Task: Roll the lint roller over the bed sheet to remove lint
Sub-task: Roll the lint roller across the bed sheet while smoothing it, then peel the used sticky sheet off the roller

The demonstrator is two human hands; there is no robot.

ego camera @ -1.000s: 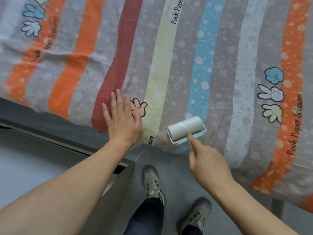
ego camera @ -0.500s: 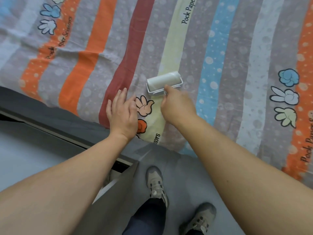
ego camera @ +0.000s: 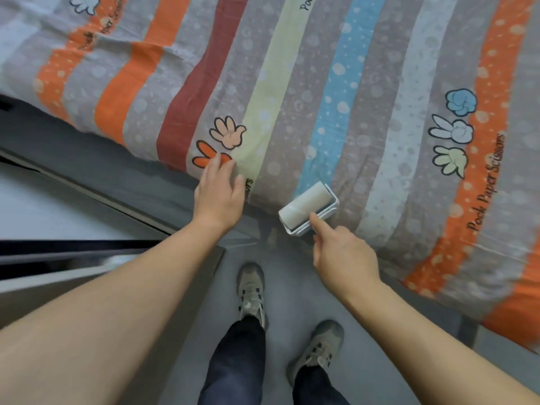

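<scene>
The lint roller (ego camera: 306,204) has come back to the edge of the bed sheet (ego camera: 292,83), just ahead of the right hand (ego camera: 344,255), which grips its handle with the forefinger on the frame. The left hand (ego camera: 219,194) lies open alongside. The roller is probably light and stiff, the sheet soft.

Your bed sheet (ego camera: 380,83) carries the print "Pock Paper Scissors" on the dotted orange stripe (ego camera: 496,68) at the right of the frame. At the upper left you can read "per Scissors". At the top edge, the yellow stripe (ego camera: 271,83) shows "Pock". Beside your left hand (ego camera: 219,197) only "sors" shows.
</scene>
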